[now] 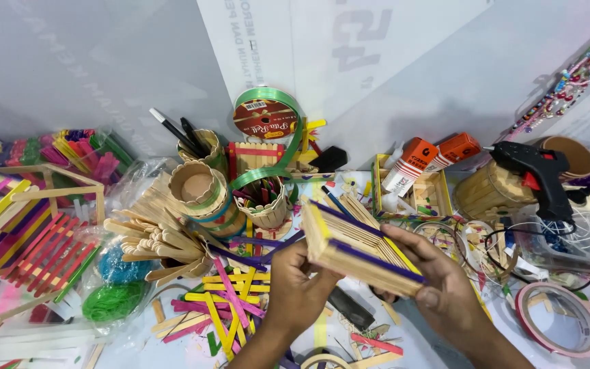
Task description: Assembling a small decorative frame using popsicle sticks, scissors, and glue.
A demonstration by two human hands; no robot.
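Both hands hold a square frame of craft sticks (360,246) above the middle of the cluttered table (438,342), tilted so its flat face looks up and to the left; its edges are purple and 1 stick is yellow. The left hand (298,283) grips the frame's near left corner, fingers curled shut on the underside and thumb on the edge. The right hand (438,280) clamps the right end, fingers together along the top face and thumb pressed on the near edge. Just left of the hands lies a loose heap of yellow, pink and purple sticks (230,304), and beyond it a spill of plain wooden sticks (155,236). A stick cup of coloured pencils (264,201) stands far left of the frame, with a green ribbon spool (265,117) behind it. To the right, a black glue gun (541,174) stands upright, and a tape roll (558,319) lies at the near right
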